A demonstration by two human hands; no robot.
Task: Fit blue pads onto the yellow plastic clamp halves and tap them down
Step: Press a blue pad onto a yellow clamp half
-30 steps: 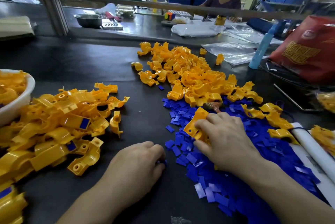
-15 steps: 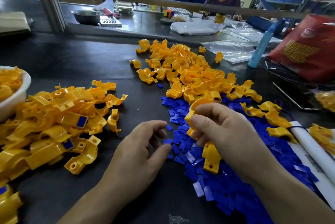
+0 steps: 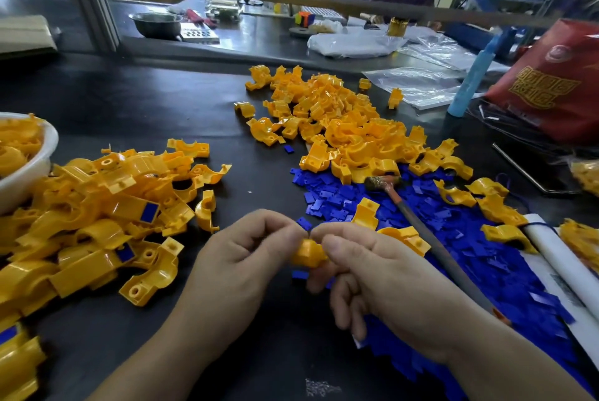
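My right hand (image 3: 382,277) grips a yellow clamp half (image 3: 308,253) just above the black table. My left hand (image 3: 246,258) meets it from the left, its fingertips pinched together at the top of the clamp; whether they hold a blue pad is hidden. A spread of loose blue pads (image 3: 470,245) lies to the right under my right forearm. Bare yellow clamp halves (image 3: 340,128) are heaped behind it. A pile of clamp halves with blue pads fitted (image 3: 107,215) lies to the left. A small hammer (image 3: 421,222) rests on the blue pads.
A white bowl (image 3: 29,173) with yellow parts stands at the left edge. A white roll (image 3: 557,254), a red bag (image 3: 557,83) and a blue bottle (image 3: 470,79) sit on the right. A person sits at the far bench behind a metal rail (image 3: 324,3).
My right hand lifted a clamp half off the blue pads and drew it toward the middle. My left hand rose from the table and came up against it. The hammer is now uncovered.
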